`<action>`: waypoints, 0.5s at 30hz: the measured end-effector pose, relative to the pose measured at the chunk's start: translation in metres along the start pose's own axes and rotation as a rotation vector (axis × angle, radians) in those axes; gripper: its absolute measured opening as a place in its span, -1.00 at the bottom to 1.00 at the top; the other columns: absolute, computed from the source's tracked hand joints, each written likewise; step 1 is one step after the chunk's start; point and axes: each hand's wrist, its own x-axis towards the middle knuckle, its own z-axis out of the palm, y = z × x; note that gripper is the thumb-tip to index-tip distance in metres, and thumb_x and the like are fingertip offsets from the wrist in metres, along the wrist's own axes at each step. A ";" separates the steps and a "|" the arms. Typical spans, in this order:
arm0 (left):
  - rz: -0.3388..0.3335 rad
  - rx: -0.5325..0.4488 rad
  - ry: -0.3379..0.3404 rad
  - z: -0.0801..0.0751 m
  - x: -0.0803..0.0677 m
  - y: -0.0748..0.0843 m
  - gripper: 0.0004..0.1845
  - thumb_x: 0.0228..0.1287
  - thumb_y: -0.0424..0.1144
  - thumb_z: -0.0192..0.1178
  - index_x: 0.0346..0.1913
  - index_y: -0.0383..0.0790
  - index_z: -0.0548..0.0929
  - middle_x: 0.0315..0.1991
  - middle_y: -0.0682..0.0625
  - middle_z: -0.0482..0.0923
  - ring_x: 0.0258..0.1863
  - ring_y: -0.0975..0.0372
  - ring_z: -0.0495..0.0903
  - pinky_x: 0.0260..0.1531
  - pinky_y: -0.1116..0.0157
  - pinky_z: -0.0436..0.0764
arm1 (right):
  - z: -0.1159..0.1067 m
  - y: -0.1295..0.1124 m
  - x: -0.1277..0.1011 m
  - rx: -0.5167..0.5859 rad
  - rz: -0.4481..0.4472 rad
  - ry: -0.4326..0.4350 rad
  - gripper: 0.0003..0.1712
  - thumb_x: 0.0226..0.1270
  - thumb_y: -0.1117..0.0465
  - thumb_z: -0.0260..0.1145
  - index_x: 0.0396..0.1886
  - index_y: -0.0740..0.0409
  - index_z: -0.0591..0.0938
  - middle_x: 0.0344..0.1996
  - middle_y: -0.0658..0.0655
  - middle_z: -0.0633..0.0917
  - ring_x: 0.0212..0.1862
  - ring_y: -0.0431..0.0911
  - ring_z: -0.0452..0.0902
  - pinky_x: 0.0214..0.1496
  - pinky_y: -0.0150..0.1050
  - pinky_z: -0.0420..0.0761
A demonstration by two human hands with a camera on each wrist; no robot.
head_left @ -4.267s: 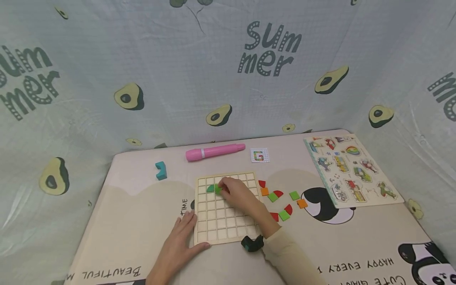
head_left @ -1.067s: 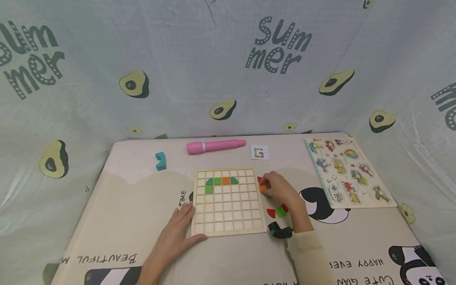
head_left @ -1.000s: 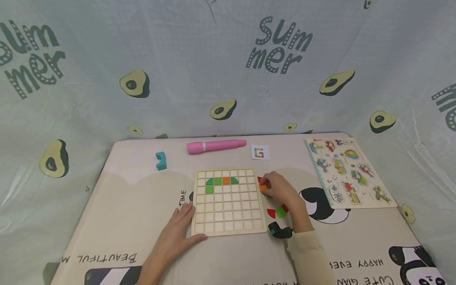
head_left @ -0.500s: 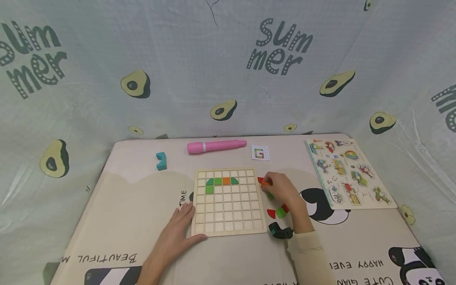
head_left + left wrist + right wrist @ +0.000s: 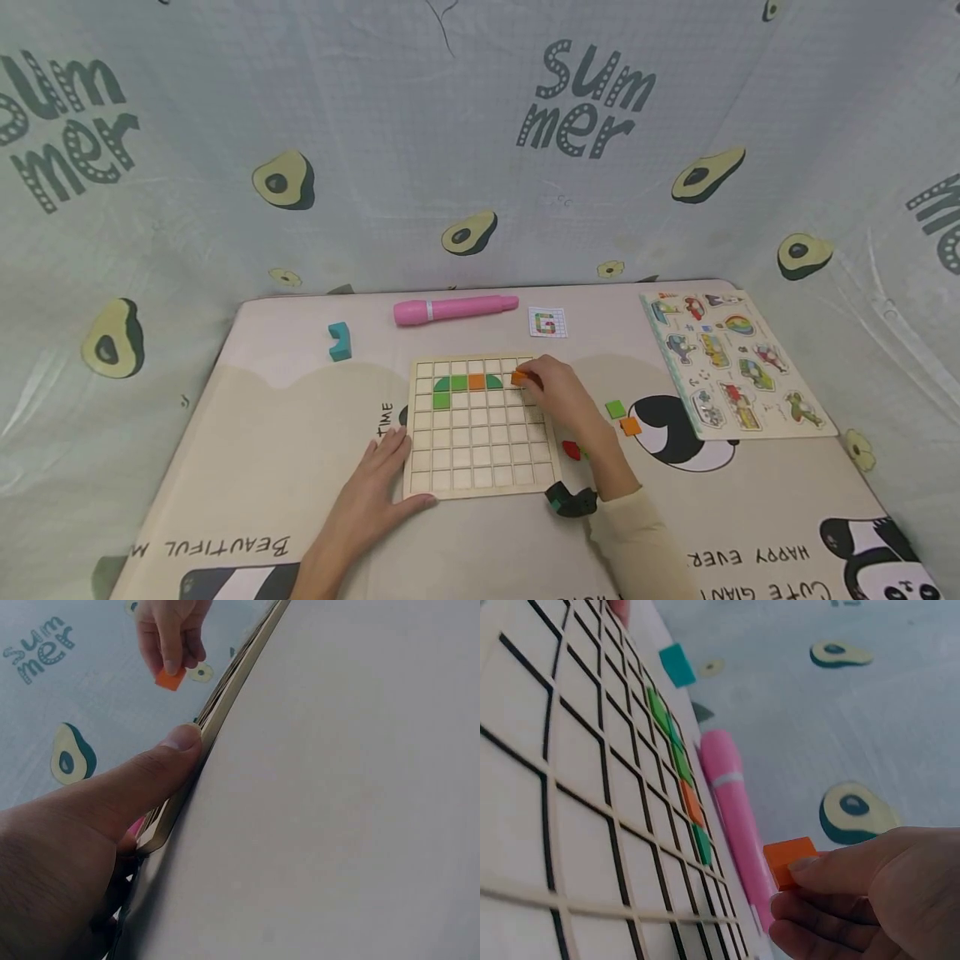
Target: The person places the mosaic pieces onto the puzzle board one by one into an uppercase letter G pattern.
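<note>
My right hand [image 5: 558, 392] pinches an orange square tile [image 5: 789, 861] between thumb and fingers, held above the upper right cells of a wooden grid board [image 5: 480, 454]. Green tiles [image 5: 442, 401], dark green rounded pieces and one orange tile [image 5: 476, 382] sit in the board's upper left cells. My left hand [image 5: 367, 500] lies at the board's lower left corner with fingers extended; in the left wrist view its thumb [image 5: 161, 769] presses on the board's edge. The right hand hides part of the board's right side and the loose pieces behind it.
Right of the board lie a green tile [image 5: 615, 409], an orange tile [image 5: 630, 427] and a red piece [image 5: 572, 450]. Behind it are a pink pen-shaped object [image 5: 456, 309], a patterned card [image 5: 548, 322] and a teal block [image 5: 340, 342]. A picture puzzle board [image 5: 735, 367] lies at the right.
The right hand placed several tiles in the upper cells, then picked up an orange tile beside the board and carried it left over the grid. The left hand stays at the corner.
</note>
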 end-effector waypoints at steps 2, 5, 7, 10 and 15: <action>-0.006 -0.005 -0.004 0.000 0.000 0.000 0.04 -0.06 0.24 0.49 0.40 -0.36 0.43 0.46 -0.17 0.37 0.52 0.00 0.26 0.61 0.05 0.11 | 0.005 -0.007 -0.001 0.015 -0.013 0.001 -0.76 0.43 0.26 0.30 0.02 0.22 0.71 -0.14 0.13 0.72 -0.22 -0.10 0.53 -0.17 -0.26 0.68; -0.010 -0.006 -0.005 0.000 0.000 0.000 0.04 -0.06 0.25 0.48 0.40 -0.35 0.44 0.46 -0.18 0.37 0.52 0.00 0.26 0.60 0.04 0.12 | 0.013 -0.016 -0.001 0.030 -0.033 0.000 -0.77 0.41 0.26 0.32 0.00 0.20 0.72 -0.17 0.09 0.73 -0.25 -0.14 0.50 -0.21 -0.31 0.65; -0.007 -0.003 -0.002 0.000 0.000 0.000 0.04 -0.05 0.26 0.47 0.40 -0.35 0.44 0.46 -0.17 0.37 0.52 0.00 0.27 0.60 0.05 0.11 | 0.020 -0.022 -0.001 0.031 -0.053 -0.006 -0.79 0.39 0.25 0.34 -0.03 0.17 0.72 -0.18 0.06 0.73 -0.26 -0.16 0.51 -0.21 -0.35 0.65; 0.005 0.003 0.010 0.000 -0.001 -0.001 0.03 -0.04 0.27 0.46 0.39 -0.36 0.44 0.46 -0.17 0.37 0.52 0.01 0.28 0.59 0.05 0.12 | 0.029 -0.031 0.000 0.021 -0.105 -0.027 -0.82 0.39 0.26 0.34 -0.07 0.17 0.72 -0.21 0.04 0.73 -0.26 -0.18 0.52 -0.21 -0.35 0.65; 0.020 0.003 0.022 0.000 -0.001 -0.001 0.02 -0.02 0.27 0.45 0.39 -0.36 0.45 0.45 -0.17 0.39 0.51 0.01 0.29 0.58 0.05 0.14 | 0.045 -0.042 0.001 0.003 -0.173 -0.050 -0.87 0.41 0.24 0.32 -0.13 0.15 0.72 -0.24 0.03 0.69 -0.25 -0.19 0.54 -0.18 -0.33 0.67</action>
